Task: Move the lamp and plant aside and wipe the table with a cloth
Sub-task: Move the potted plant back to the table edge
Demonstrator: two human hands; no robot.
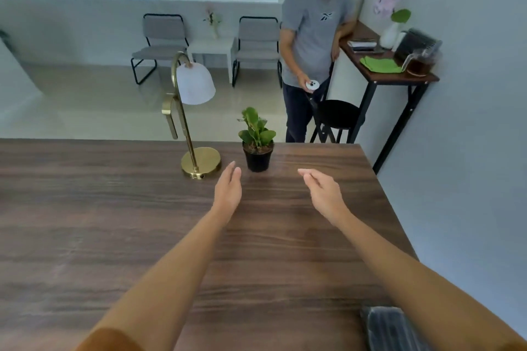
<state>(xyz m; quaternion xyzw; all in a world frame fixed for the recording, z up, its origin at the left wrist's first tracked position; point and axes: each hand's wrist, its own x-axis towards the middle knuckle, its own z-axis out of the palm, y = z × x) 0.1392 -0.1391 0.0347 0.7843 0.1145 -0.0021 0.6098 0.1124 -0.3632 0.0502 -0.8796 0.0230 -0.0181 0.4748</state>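
Head view is showing two bare forearms reaching forward over the dark brown wooden table. At the near right edge a dark grey ribbed cloth is lying on the wood, partly hidden under the right forearm; I am judging it to be the wiping cloth, but its shape is blurred.

Further out, the left hand is hovering with straight, loosely joined fingers, palm turned inward, holding nothing. The right hand is also empty, its fingers spread slightly and curling toward the left.

Just beyond both hands the small green plant in a round black plastic pot is standing upright near the far edge of the table. It is lying ahead of the fingers and between the two hands, nearer to the left fingertips than to the right ones. Its long axis is vertical, so a grasp from both sides of the pot is looking natural.

Just to the left of the plant, apart from it, the brass lamp with a round flat base, curved neck and white bell-shaped shade is standing upright; the left hand is nearer to its base.

Both things are not yet moved aside, and wiping is not yet begun.
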